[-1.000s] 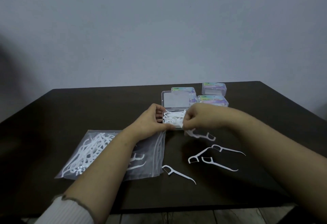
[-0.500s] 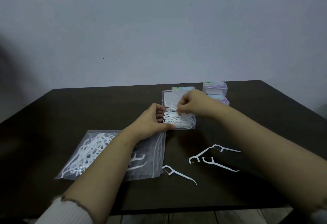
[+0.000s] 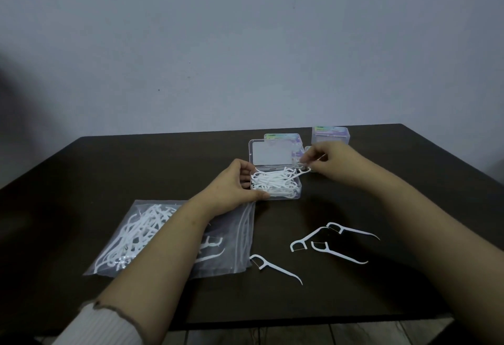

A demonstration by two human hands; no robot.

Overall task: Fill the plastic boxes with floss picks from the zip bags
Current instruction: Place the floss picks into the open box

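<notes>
- The open plastic box sits mid-table on the dark table, its clear lid tipped up at the back — inside lies a heap of white floss picks.
- The left hand grips the box's left side, thumb along its near edge and fingers curled at the far rim.
- The right hand pinches a single floss pick just past the box's right rear corner, its head hanging at the box rim.
- The zip bag lies flat at the left, partly under the left forearm, holding a tangle of picks.
- Four loose picks lie on the table near the front — one apart, just beside the bag.
- Closed boxes with printed labels stand behind the open one.
</notes>
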